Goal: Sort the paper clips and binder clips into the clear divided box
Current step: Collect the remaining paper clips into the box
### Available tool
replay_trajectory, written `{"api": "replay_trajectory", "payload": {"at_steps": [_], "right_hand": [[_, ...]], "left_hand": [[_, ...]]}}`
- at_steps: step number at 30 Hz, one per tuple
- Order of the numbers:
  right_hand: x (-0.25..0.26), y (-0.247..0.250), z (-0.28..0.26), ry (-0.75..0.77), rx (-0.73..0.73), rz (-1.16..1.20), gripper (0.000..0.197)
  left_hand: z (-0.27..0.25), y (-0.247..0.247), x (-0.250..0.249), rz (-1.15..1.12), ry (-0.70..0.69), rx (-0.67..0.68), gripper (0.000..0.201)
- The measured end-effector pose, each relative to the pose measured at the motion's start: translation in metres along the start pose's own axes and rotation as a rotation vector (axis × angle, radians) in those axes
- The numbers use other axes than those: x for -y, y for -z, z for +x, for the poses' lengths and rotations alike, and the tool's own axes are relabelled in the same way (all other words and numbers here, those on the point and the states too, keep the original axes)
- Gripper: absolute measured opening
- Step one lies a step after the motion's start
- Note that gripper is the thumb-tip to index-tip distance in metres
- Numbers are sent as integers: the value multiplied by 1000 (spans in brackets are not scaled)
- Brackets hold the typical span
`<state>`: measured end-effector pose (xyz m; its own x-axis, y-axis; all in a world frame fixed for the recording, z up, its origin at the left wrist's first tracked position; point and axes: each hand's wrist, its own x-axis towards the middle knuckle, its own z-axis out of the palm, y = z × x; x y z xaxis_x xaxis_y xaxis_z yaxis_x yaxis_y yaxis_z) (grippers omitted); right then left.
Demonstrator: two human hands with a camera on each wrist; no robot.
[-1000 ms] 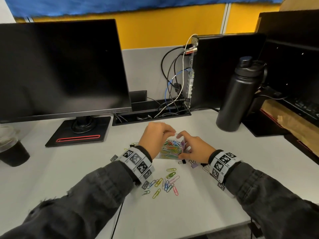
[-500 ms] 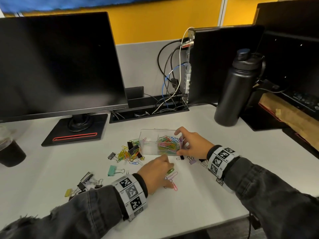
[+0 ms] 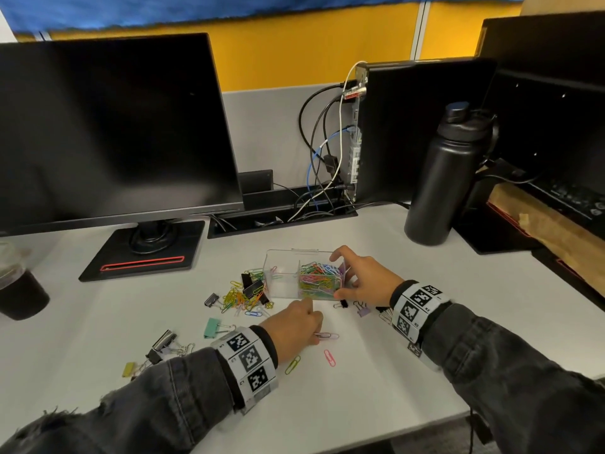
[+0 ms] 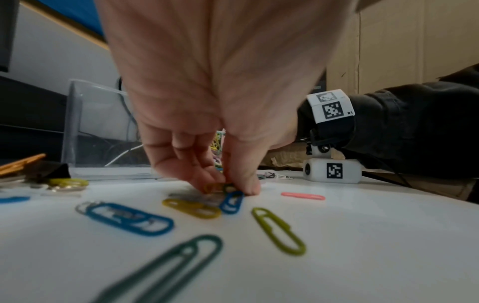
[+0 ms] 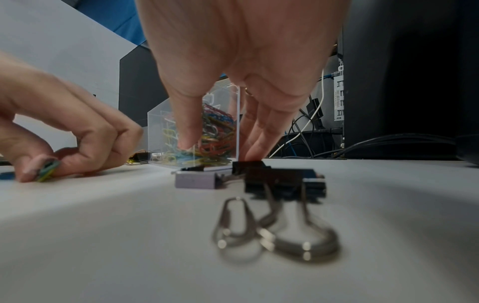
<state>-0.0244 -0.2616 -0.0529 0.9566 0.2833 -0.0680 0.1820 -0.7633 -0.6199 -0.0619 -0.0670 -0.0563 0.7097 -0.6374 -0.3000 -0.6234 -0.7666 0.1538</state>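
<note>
The clear divided box (image 3: 281, 257) stands mid-desk; its right compartment is packed with coloured paper clips (image 3: 319, 280), while the left one looks nearly empty. My right hand (image 3: 342, 276) grips the box's right end, thumb (image 5: 186, 131) on the front wall and fingers behind. In front of the box, my left hand (image 3: 315, 332) is down on the desk, pinching a few paper clips (image 4: 225, 187) between thumb and fingertips. Loose paper clips (image 4: 278, 230) lie around it. A mixed pile of paper and binder clips (image 3: 244, 296) sits left of the box.
Binder clips lie scattered: a mint one (image 3: 212, 326), black ones (image 3: 163, 342), a yellow one (image 3: 128, 369), and lilac (image 5: 195, 180) and black ones (image 5: 279, 180) under my right wrist. A monitor (image 3: 114, 126), a black bottle (image 3: 442, 178), cables and a dark drink cup (image 3: 19, 290) ring the desk.
My left hand left the box's right compartment and came down to the loose clips in front, where it now pinches some. My right hand has stayed on the box.
</note>
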Motion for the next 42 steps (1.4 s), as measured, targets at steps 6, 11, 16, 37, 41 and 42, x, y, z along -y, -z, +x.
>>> {"api": "replay_trajectory", "payload": {"at_steps": [6,11,16,37,41,42], "right_hand": [[0,1,1,7,3,-5,58],[-1,1,1,13,7,-10,58],[-2,0,2,3,6,-5,57],[-1,0,1,17,-5,-22,57],[-2,0,2,25,-8,-14,57],[-3,-1,2,27,-9,-5,57]], "left_hand": [[0,14,13,-107,-42,-40,17],[7,49,25,-435,-92,-537,8],[32,62,25,-461,-63,-699,7],[-4,-2,-6,-114,-351,35,9],[-2,-1,-5,-187,-327,79,12],[-1,2,-3,-188,-331,38,11]]}}
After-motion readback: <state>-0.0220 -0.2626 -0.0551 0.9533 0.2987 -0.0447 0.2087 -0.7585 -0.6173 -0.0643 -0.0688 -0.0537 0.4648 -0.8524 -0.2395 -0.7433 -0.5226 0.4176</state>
